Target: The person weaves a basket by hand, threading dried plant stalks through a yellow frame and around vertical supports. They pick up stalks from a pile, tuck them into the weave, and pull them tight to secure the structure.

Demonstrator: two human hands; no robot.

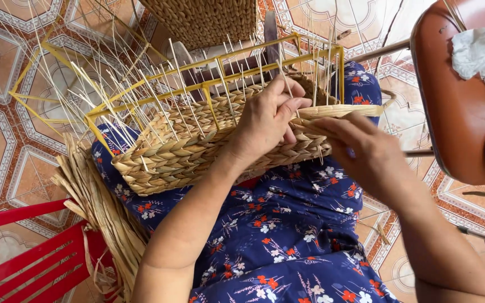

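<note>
Straw basket (186,154) steadied by the closed left hand (268,120); right hand (360,148) pinches the loose strand (343,110).

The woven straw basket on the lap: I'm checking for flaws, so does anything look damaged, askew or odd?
Nothing stands out. The half-woven straw basket sits level on its yellow wire frame, its braided rows even. The left hand and right hand hold a flat straw strand at its rim.

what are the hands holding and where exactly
The left hand presses on the upper woven edge of the half-made basket. The right hand pinches the flat straw strand near its woven-in end, by the basket's right corner.
</note>
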